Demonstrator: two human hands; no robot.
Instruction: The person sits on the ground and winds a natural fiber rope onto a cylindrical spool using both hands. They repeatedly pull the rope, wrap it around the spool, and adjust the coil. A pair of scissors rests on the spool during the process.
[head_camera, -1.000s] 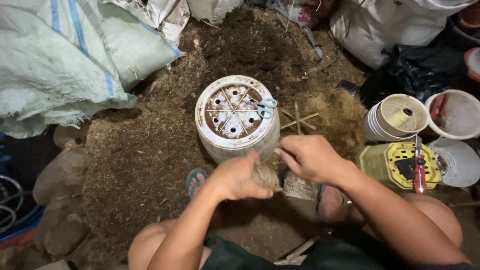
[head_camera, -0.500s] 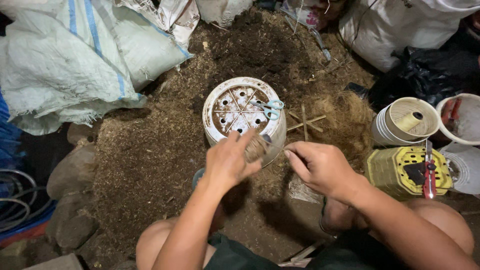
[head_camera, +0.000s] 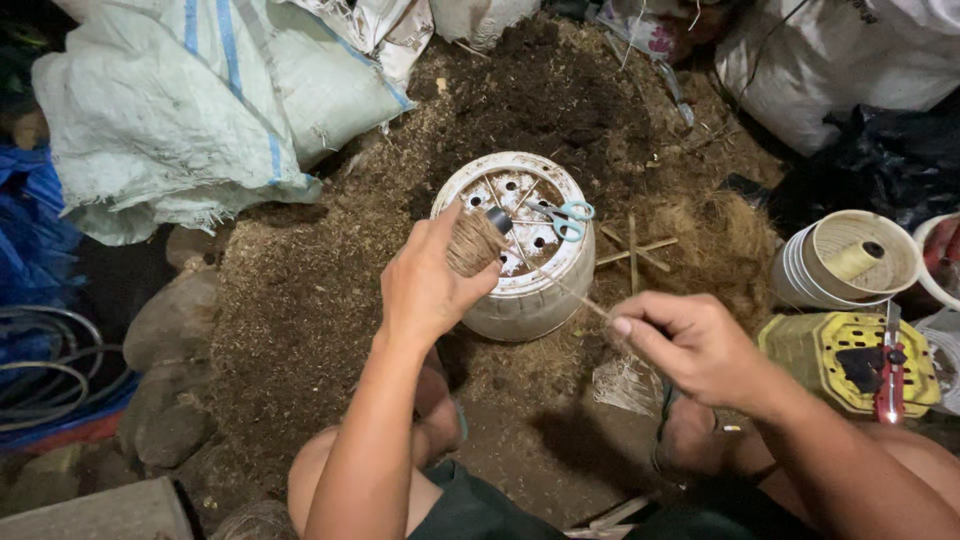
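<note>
Twine drawn from a spool over an upturned white pot on a soil heap.

Soil heap (head_camera: 330, 330) fills mid-frame; the perforated pot (head_camera: 520, 300) sits base-up at centre, so its holes face up, with small scissors (head_camera: 568, 218) lying on it. The left hand (head_camera: 430, 285) is closed around the jute spool (head_camera: 472, 242) above the pot; the right hand (head_camera: 695, 350), lower right, pinches the twine (head_camera: 570, 290), taut between them.

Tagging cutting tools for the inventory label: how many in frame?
2. Small scissors with light blue handles lie on top of the upturned white pot. A red-handled cutter lies on the yellow crate at right. Others may be hidden among the sacks.
</note>
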